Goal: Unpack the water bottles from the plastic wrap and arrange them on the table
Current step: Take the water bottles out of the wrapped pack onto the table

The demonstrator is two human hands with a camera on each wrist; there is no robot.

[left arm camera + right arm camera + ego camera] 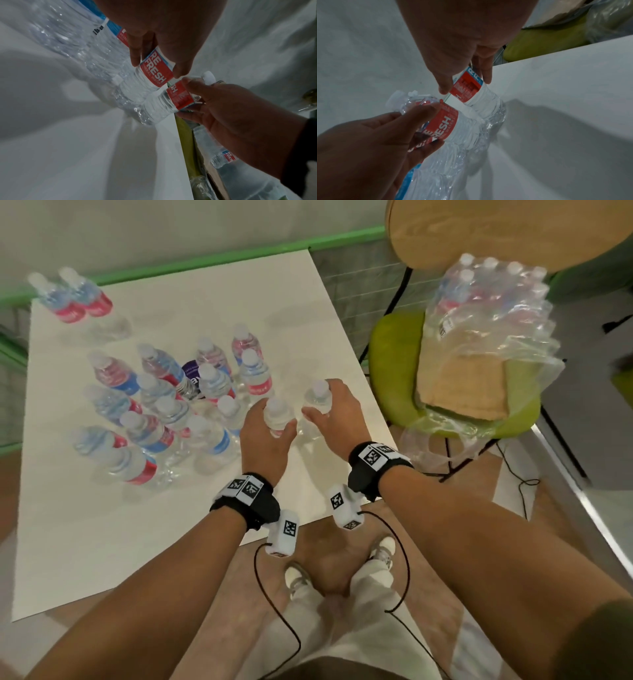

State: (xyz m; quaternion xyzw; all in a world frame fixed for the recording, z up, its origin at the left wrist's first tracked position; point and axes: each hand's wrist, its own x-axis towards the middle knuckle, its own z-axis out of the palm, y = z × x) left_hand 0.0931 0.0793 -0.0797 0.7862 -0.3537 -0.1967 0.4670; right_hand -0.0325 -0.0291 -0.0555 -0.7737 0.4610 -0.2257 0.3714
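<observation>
Setting: looks like an office or staged recording room, not a home kitchen. Evidence: plain white square counter (191, 302) with green-painted metal rail (212, 258) along its far edge; bare pale wall behind; round light-wood tabletop (507, 231) far right; lime-green cushioned chair on black metal legs (394, 392) at right; black cable (513, 470) trailing over wood-tone floor (555, 518).
</observation>
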